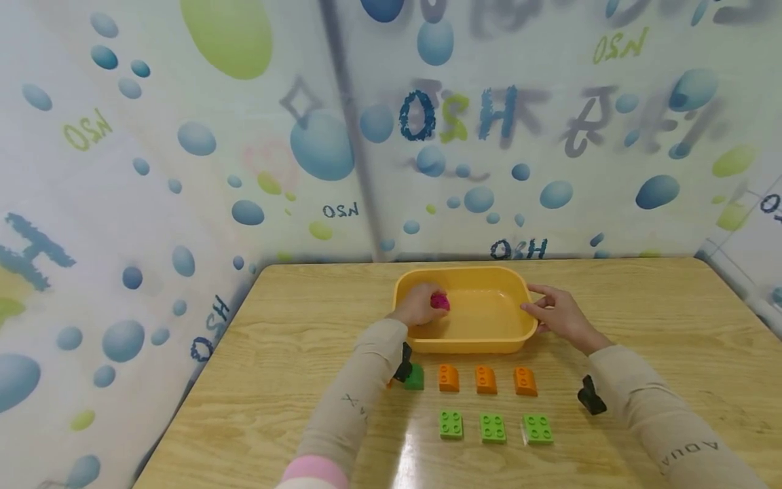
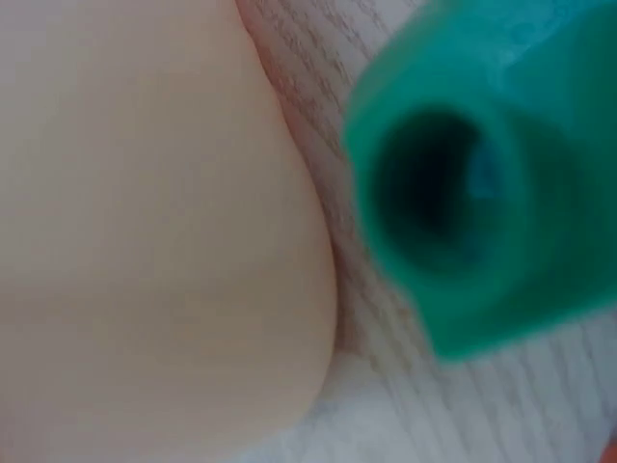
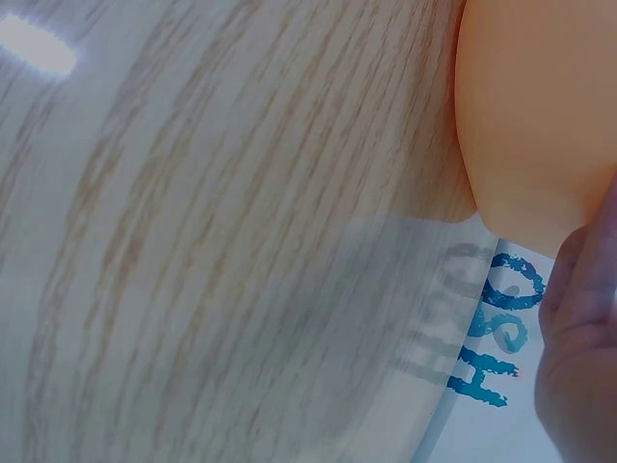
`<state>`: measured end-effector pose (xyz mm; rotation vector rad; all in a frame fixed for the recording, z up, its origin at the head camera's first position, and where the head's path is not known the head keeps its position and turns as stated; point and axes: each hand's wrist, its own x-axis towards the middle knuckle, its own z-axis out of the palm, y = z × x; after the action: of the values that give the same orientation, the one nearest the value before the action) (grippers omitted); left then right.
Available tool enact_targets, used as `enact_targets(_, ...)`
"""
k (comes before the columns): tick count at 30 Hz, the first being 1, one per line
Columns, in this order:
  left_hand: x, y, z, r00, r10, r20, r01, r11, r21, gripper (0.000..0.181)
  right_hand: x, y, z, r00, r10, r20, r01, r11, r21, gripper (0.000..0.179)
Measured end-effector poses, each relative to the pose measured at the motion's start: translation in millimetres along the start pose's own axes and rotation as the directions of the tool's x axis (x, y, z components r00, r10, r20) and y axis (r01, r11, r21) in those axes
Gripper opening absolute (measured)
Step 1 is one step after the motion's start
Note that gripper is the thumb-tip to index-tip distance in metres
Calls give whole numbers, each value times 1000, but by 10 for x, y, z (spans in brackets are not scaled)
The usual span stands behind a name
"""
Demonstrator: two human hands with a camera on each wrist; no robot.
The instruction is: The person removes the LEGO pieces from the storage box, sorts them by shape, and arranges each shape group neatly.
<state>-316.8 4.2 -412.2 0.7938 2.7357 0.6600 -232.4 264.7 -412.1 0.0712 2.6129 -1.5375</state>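
A yellow plastic basin (image 1: pixel 470 346) stands toward the back of the table. My left hand (image 1: pixel 418 305) reaches inside its left end and pinches a small magenta toy brick (image 1: pixel 440 302) between thumb and fingers, low over the basin floor. At the opposite end my right hand (image 1: pixel 563 316) grips the rim, thumb inside and fingers outside. The right wrist view shows part of that hand (image 3: pixel 583 357) beside the basin wall (image 3: pixel 530 106). Below my left wrist is a dark green brick (image 1: pixel 415 378), partly covered by the wrist camera; it looms blurred in the left wrist view.
Nearer than the basin, three orange curved bricks (image 1: pixel 486 380) line up beside the dark green one. In front of them lies a row of three light green square bricks (image 1: pixel 492 428). A bit of orange shows beside my left sleeve. A patterned wall backs the table (image 1: pixel 660 319).
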Motion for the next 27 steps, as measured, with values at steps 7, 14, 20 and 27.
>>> enact_targets(7, 5, 7, 12, 999, 52, -2, -52, 998, 21, 33, 6, 10, -3, 1000, -1, 0, 1, 1000, 2, 60)
enact_targets(14, -2, 20, 20, 999, 33, 18, -33, 999, 29, 30, -8, 5, -7, 1000, -17, 9, 17, 1000, 8, 61)
enact_targets(20, -13, 34, 19, 999, 7, 46, -8, 1000, 23, 36, -9, -1, -6, 1000, -13, 8, 13, 1000, 5, 61)
enact_targets(27, -11, 34, 29, 997, 0, 79, -8, 996, 93, 38, -11, -7, -5, 1000, -7, 8, 7, 1000, 5, 61)
